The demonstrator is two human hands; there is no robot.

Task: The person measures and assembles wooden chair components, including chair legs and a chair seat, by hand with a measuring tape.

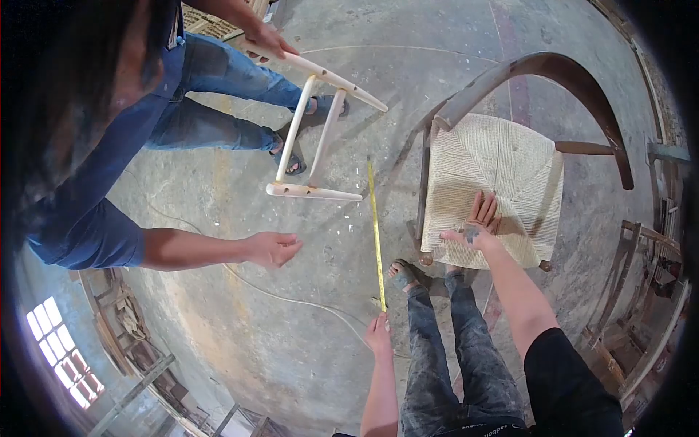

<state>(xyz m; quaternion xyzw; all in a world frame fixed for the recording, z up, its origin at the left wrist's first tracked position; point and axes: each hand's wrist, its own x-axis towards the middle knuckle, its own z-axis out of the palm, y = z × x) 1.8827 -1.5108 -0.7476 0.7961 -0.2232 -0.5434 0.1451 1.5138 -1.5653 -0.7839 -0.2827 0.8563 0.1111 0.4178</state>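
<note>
My left hand [378, 336] is closed on the near end of a yellow tape measure [376, 226], whose blade stretches away from me above the floor. The tape's case is mostly hidden by my fingers. On the woven cord seat of a chair [473, 156], my right hand [478, 224] lies with its fingers spread, holding nothing. The chair has dark wood and a curved top rail [575, 80]. To the left, a co-worker's hand [268, 42] grips a pale wooden frame of two legs joined by two rungs [297, 127]. The co-worker's other hand [273, 249] hangs in the air, fingers curled.
A co-worker in jeans [233, 80] stands at the left, facing the frame. A thin cable [291, 299] runs across the concrete floor [240, 328] behind the tape. Wooden racks [626, 313] stand at the right edge, and more timber [127, 313] leans at lower left.
</note>
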